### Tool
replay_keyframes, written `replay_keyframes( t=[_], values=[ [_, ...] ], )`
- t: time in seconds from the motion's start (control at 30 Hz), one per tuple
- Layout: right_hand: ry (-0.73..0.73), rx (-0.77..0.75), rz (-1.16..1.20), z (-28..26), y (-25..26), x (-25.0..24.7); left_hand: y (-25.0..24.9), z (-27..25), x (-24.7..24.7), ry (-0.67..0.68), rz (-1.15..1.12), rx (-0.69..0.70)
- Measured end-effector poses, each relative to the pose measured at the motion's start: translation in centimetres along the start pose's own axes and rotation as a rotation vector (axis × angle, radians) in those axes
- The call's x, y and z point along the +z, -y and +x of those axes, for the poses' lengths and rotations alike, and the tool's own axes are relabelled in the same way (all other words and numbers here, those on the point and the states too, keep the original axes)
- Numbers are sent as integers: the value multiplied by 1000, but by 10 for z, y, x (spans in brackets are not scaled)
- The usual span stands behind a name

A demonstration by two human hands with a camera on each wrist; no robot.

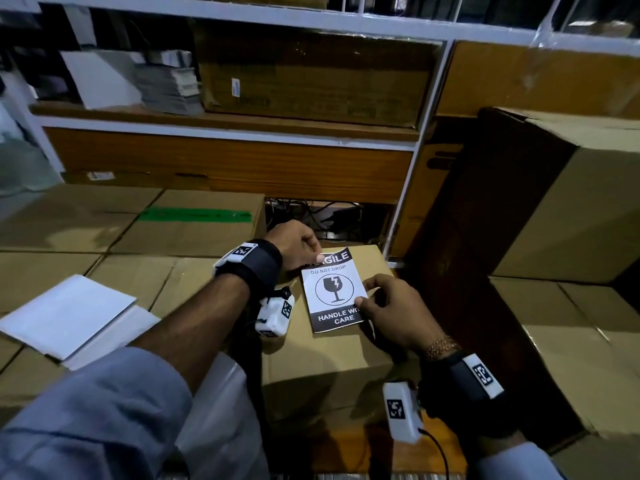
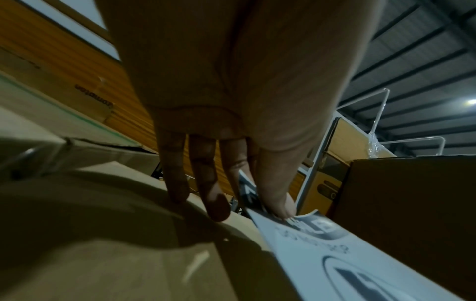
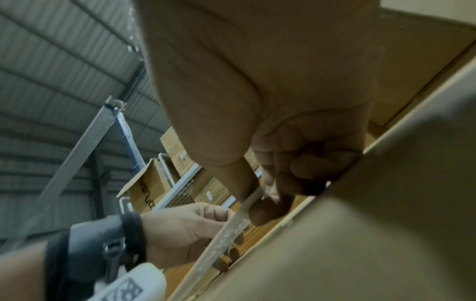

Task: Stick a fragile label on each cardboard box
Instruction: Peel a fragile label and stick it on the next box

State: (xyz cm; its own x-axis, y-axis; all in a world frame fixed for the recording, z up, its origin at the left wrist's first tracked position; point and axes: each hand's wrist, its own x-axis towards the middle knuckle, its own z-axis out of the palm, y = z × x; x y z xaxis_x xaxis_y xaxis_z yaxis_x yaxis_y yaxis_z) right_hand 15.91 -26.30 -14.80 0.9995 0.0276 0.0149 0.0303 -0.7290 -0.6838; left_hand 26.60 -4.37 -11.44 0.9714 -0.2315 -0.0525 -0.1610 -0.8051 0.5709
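Head view: the black-and-white rectangular paper fragile label (image 1: 334, 293) sits over the top face of the brown cardboard box (image 1: 332, 355) in the centre. The left hand (image 1: 298, 244) pinches the label's far left corner between thumb and fingers. The right hand (image 1: 394, 313) pinches its near right edge. Only this view shows the full print: "DO NOT DROP", a broken-glass symbol, "HANDLE WITH CARE". A stack of white paper sheets (image 1: 69, 315) lies on the flat cardboard boxes (image 1: 79, 216) at left. The white metal shelf rack (image 1: 228, 135) behind holds a large brown carton (image 1: 311, 77) and stacked grey papers (image 1: 169, 81).

Left wrist view: the left grip is narrow; the thumb (image 2: 276, 193) presses the label (image 2: 322, 256) corner from above, 1 finger under it. The other fingers (image 2: 177, 175) reach down to the box top (image 2: 103, 234).

Right wrist view: the label (image 3: 226, 230) appears edge-on, raised off the box (image 3: 360, 244) on this side. The right thumb and forefinger pinch its edge; the remaining fingers (image 3: 309, 167) are curled. The left hand (image 3: 180, 228) holds the far end.
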Motion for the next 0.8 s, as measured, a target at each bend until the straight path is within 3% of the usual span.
replay_keyframes(
  t=[0.47, 0.7, 0.8],
  values=[
    [-161, -63, -68, -12, -6, 18, -10, 9, 9, 40, 122, 8],
    [-198, -36, 83, -13, -12, 9, -22, 13, 12, 36, 158, 48],
    [-261, -37, 5, -13, -17, 6, -26, 14, 15, 47, 168, 62]
  ],
)
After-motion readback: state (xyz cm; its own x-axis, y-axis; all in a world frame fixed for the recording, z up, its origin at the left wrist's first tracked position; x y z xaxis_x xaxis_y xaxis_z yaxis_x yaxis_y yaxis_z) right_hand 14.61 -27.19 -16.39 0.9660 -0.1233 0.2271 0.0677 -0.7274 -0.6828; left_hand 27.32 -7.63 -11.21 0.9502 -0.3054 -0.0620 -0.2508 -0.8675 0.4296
